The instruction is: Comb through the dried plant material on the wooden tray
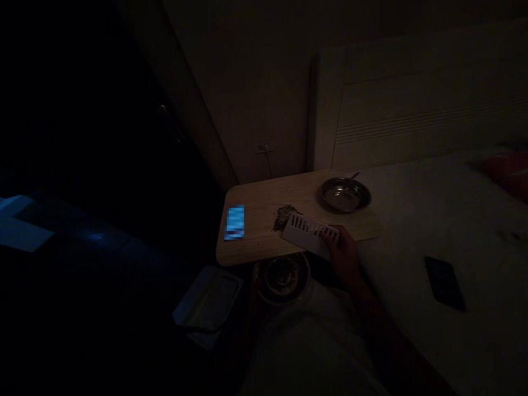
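In my right hand (345, 254) is a white, flat, slotted piece (307, 236) with a row of rectangular openings along its upper side. Its left end touches or overlaps a pile of small dark grains (284, 218), perhaps seeds, on the wooden table (259, 198). Just below the table's front edge, a round bowl (304, 291) sits by my lap, with something dark and shiny inside. My left hand (254, 294), mostly lost in shadow, grips the bowl's left rim. Farther back on the table stands a metal bowl (346, 196) with a utensil handle sticking out.
A lit phone (235, 222) lies at the table's left end. Below it, left, is a pale box-like container (210, 300). A dark phone (445, 282) rests on the bed (396, 220) at right. Behind the table, a cable hangs from a wall socket (264, 147). The room is very dark.
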The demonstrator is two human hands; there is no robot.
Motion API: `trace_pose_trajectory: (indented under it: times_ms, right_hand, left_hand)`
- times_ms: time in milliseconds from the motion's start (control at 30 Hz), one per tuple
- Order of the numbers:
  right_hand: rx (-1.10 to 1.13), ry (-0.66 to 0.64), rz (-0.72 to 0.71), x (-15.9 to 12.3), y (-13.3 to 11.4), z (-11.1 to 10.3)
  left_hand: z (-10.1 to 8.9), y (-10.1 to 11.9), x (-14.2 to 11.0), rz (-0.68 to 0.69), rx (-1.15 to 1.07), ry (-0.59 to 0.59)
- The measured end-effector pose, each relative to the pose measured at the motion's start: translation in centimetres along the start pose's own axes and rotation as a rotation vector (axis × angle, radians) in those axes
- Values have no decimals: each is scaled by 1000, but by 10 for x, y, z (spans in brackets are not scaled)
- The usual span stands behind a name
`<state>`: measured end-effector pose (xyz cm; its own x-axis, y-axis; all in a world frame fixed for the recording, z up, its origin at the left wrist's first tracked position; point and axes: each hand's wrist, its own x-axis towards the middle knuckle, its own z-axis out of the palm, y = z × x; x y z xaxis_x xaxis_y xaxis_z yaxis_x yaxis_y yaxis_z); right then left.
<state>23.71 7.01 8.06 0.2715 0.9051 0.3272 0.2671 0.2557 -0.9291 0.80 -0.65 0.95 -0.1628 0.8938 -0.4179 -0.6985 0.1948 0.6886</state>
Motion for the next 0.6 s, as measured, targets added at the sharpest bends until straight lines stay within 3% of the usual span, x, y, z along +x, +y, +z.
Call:
trace_pose_trajectory:
  times_ms: [433,600]
  right_hand:
    - [-142,-33,-65,-1,-4,5]
    - [-169,-76,-97,0,-2,13]
  left_hand:
    - [-4,-1,1,-35,19,52]
    - [-4,-7,3,19,17,-6]
